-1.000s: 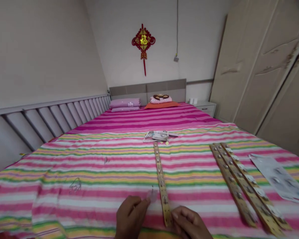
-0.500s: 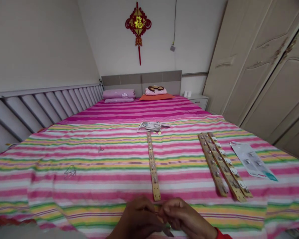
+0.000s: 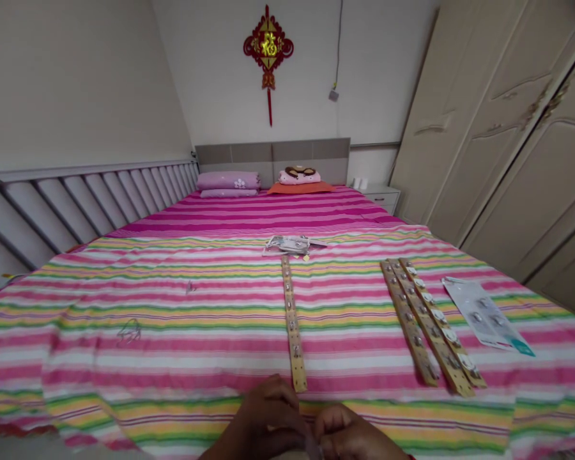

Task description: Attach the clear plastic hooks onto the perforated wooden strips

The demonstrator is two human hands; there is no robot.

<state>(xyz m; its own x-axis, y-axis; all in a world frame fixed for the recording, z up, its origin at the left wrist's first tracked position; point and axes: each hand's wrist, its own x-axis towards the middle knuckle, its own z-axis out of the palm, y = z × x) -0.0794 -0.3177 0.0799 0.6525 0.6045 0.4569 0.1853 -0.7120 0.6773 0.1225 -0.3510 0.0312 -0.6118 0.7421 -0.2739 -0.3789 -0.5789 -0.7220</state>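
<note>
Far left on the striped cloth [image 3: 186,364]: a wire tangle [image 3: 129,331], then a small clear scrap [image 3: 190,288]. The left hand [image 3: 266,415] is at the near edge, fingers bent and pinching a pale piece [image 3: 311,446], blurred and partly hidden. Centre: a strip [image 3: 291,316] fitted with metal parts lies lengthwise just beyond the hands, a packet [image 3: 287,245] near its far end. The right hand [image 3: 352,434] is curled against the pale piece; whether it grips cannot be told. Further right: three strips [image 3: 427,322] side by side, then a blister pack [image 3: 483,316].
</note>
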